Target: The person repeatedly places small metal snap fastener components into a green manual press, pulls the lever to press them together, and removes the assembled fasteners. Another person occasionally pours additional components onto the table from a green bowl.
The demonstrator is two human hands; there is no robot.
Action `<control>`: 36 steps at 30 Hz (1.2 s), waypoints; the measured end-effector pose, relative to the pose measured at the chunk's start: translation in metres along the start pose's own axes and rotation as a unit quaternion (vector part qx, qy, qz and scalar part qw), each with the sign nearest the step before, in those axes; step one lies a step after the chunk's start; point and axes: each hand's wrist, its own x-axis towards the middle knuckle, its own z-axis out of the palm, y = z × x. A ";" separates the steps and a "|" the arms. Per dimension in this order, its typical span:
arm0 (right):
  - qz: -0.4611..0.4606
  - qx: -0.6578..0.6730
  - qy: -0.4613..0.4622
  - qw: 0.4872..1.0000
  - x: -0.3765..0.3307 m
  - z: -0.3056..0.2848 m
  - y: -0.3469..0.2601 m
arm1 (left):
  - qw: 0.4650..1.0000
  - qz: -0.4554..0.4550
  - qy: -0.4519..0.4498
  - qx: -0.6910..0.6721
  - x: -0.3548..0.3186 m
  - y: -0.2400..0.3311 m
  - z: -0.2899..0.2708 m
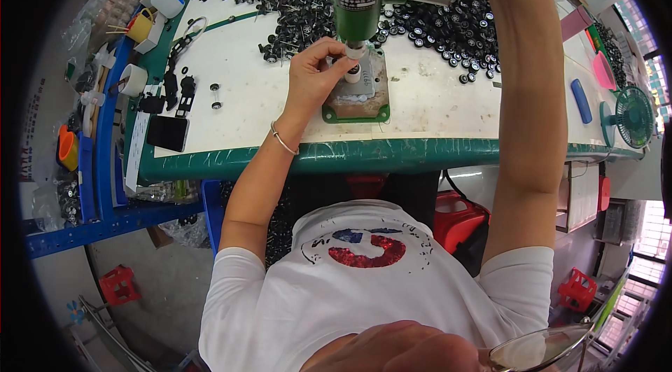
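My left hand [315, 74] is at the bench press, thumb and forefinger pinched together just under the press's ram. Between the fingertips is what looks like a small black wheel [355, 69], partly covered by them, over a short white post. The green hand press [357, 11] stands upright on a metal base plate [378, 95] with a green rim. My right forearm [530, 92] stretches up past the press to the top edge. The right hand itself is cut off there, so its fingers do not show.
Heaps of black wheels [448, 29] and wheels on axles [297, 15] lie behind the press. To the left are a wheel pair [215, 96], black plastic parts [186, 92] and a black square [166, 133]. A blue bar [581, 101] and green fan [633, 116] are at right.
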 end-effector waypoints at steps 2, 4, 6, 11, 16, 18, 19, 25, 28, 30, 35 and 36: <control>-0.038 -0.002 0.017 0.999 -0.015 0.013 -0.008 | 1.000 -0.001 0.010 0.007 -0.004 -0.001 -0.003; -0.111 0.022 -0.005 0.994 -0.026 0.014 -0.009 | 1.000 -0.008 0.013 0.010 -0.007 0.001 -0.004; -0.164 0.026 -0.011 0.986 -0.033 0.011 -0.011 | 1.000 -0.010 0.011 0.008 -0.006 0.004 0.000; -0.129 0.061 -0.047 0.989 -0.051 0.000 -0.022 | 0.999 0.007 0.048 -0.007 -0.009 -0.008 0.005; -0.017 0.012 0.066 0.998 -0.034 0.017 -0.016 | 0.994 -0.059 0.067 -0.061 -0.014 0.006 0.009; 0.063 -0.001 0.067 0.996 -0.008 0.014 -0.004 | 0.989 -0.091 0.073 -0.089 -0.017 0.007 0.009; 0.099 -0.007 0.118 0.988 0.003 0.017 0.009 | 0.979 -0.118 0.094 -0.136 -0.018 0.009 0.005; 0.243 0.061 0.045 0.967 0.028 -0.017 0.053 | 0.875 -0.161 0.177 -0.422 -0.015 -0.005 -0.038; 0.229 0.057 0.059 0.970 0.014 -0.027 0.055 | 0.849 -0.204 0.180 -0.454 -0.025 -0.011 -0.080; 0.230 0.030 0.054 0.971 -0.005 -0.048 0.060 | 0.846 -0.186 0.195 -0.461 -0.035 -0.007 -0.099; 0.320 -0.153 0.015 0.935 -0.090 -0.100 0.059 | 0.841 -0.180 0.185 -0.475 -0.053 -0.012 -0.146; 0.354 -0.210 -0.012 0.911 -0.109 -0.113 0.065 | 0.824 -0.169 0.170 -0.513 -0.053 -0.005 -0.147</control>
